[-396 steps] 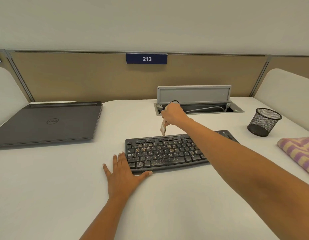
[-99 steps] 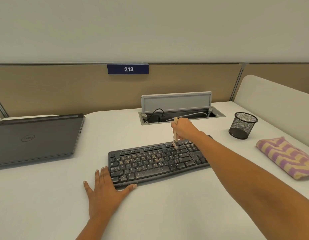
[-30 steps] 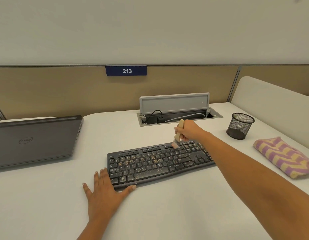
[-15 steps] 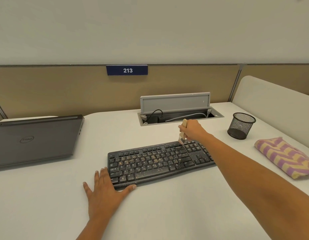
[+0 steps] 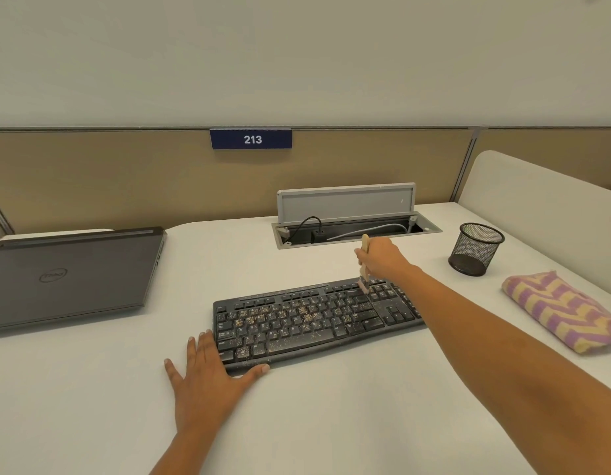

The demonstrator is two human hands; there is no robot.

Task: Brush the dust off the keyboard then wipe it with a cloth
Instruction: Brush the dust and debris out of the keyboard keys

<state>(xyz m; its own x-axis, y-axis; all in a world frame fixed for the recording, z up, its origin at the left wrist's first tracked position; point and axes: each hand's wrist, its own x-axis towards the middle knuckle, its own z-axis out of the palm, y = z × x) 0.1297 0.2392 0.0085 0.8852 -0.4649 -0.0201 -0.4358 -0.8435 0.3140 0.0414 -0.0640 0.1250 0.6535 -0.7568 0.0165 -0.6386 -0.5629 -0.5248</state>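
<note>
A black keyboard [image 5: 314,322] lies on the white desk [image 5: 91,389], its left and middle keys speckled with pale dust. My right hand [image 5: 381,257] grips a small wooden-handled brush [image 5: 364,265], held nearly upright, with the bristles down on the top key rows right of the middle. My left hand [image 5: 208,375] lies flat on the desk, fingers straight, the thumb against the keyboard's near-left corner. A folded purple and yellow striped cloth [image 5: 561,311] lies on the desk to the right, apart from both hands.
A closed grey laptop [image 5: 67,275] sits at the left. Behind the keyboard a cable tray [image 5: 352,228] stands open with its lid up. A black mesh pen cup [image 5: 475,249] stands at the back right. Partition panels close off the back and right.
The brush has shifted slightly along the keyboard's top rows, with its handle now more upright. My left hand has stayed in place.
</note>
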